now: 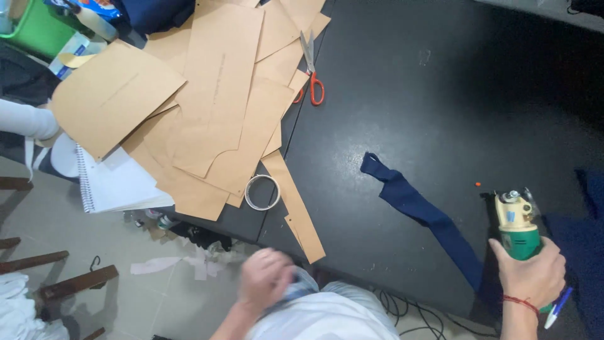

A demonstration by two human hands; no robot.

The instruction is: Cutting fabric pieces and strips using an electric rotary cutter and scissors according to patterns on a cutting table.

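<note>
A black table [440, 94] fills the view above a tiled floor. Brown paper patterns [207, 107] are piled at its left, orange scissors [313, 69] beside them. One navy strip [428, 217] lies cut loose mid-table; more navy cloth [582, 252] waits at the right edge. The right hand [531, 274] grips a green cutter [519, 226] closed-fisted. The left hand [267, 280] is blurred; its grip cannot be told.

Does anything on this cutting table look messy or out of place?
Yes. The brown paper patterns lie in a loose, overlapping heap, one strip jutting past the table edge. White scraps litter the floor below.
</note>
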